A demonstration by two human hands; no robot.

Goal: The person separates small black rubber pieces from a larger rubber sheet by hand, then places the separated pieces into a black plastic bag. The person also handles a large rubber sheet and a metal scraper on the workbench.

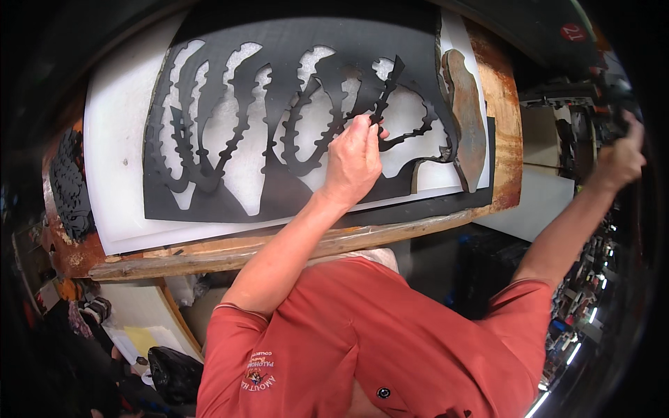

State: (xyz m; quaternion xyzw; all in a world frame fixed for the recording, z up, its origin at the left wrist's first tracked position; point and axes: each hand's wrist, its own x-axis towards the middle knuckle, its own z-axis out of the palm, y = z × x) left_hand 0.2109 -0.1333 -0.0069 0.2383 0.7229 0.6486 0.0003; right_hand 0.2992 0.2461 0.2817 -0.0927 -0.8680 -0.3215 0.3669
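A black sheet point(209, 205), leather-like, lies on a white board point(115, 181) and has several long curved cut-outs with notched edges. Above its right half, my left hand point(354, 161) is closed, pinching a thin notched black strip point(390, 80) between the fingertips. Part of that strip is hidden behind the fingers, and where it ends among the sheet's remnants I cannot tell. My right hand point(619, 159) is stretched far out to the right, away from the board. Its fingers look closed around something dark at the picture's dim rim, too blurred to name.
A long worn brown-grey piece point(465, 122) lies at the sheet's right edge. The wooden table point(505, 139) has a rough front rail point(313, 244). Dark notched scraps point(70, 188) are heaped at the left. A black bag point(174, 376) sits below left; shelves of small items line the right.
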